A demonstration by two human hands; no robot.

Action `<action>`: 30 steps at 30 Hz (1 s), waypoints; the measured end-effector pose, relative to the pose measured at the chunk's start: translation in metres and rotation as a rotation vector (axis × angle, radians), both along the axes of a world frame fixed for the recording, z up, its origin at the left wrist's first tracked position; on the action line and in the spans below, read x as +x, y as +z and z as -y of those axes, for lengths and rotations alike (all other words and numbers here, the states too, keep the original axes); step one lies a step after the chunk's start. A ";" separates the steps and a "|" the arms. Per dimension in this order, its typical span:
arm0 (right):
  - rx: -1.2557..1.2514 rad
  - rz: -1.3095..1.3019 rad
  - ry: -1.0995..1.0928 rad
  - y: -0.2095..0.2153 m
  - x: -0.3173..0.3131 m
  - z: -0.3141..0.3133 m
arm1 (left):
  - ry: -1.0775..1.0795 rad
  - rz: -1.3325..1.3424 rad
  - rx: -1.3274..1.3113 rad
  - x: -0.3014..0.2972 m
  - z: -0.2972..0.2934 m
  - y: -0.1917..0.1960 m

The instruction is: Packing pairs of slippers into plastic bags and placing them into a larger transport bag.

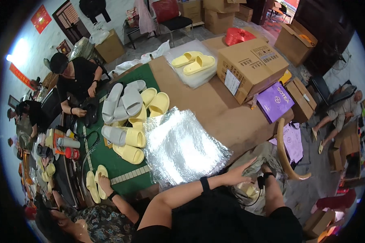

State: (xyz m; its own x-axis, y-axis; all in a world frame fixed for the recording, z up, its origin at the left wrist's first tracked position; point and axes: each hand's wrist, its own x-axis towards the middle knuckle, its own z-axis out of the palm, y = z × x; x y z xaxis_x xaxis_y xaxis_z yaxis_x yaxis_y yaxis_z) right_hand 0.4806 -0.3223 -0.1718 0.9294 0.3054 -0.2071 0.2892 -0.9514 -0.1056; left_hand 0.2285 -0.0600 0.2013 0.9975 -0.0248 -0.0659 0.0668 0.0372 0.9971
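My left hand stretches out to the right past the table's near edge, fingers extended and apart, over a greyish translucent plastic bag. My right hand reaches into the same bag, its fingers hidden by the plastic. Something pale yellow shows in the bag below my hands; its kind is not clear. A stack of shiny clear plastic sleeves lies on the table left of my hands. Beyond it are piled several grey slippers and yellow slippers.
A cardboard box and a purple box stand at the table's right. A curved wooden chair arm rises beside the bag. Yellow slippers rest on plastic at the far end. Co-workers sit left; one person's hand touches yellow slippers.
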 end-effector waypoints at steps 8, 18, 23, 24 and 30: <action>0.011 0.048 -0.136 0.019 0.035 0.094 | -0.156 -0.360 0.300 -0.015 -0.020 -0.031; 0.103 -0.051 -0.128 0.060 0.171 0.181 | 0.114 0.088 0.147 0.014 -0.033 0.016; 0.164 -0.098 -0.100 0.085 0.244 0.084 | 0.263 0.059 0.159 0.055 -0.015 -0.017; 0.168 -0.100 -0.079 0.095 0.254 0.065 | 0.269 0.028 0.190 0.052 -0.013 -0.022; 0.199 -0.180 0.009 0.154 0.211 -0.086 | 0.045 -0.139 0.299 0.004 -0.027 -0.046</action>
State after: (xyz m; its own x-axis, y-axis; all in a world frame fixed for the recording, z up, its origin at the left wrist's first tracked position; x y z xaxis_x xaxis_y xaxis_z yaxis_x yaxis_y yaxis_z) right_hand 0.6915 -0.2365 -0.0181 0.8800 0.3651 -0.3038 0.2573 -0.9041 -0.3413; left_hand 0.2323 -0.0335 0.1554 0.9781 0.0597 -0.1995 0.2081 -0.2496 0.9457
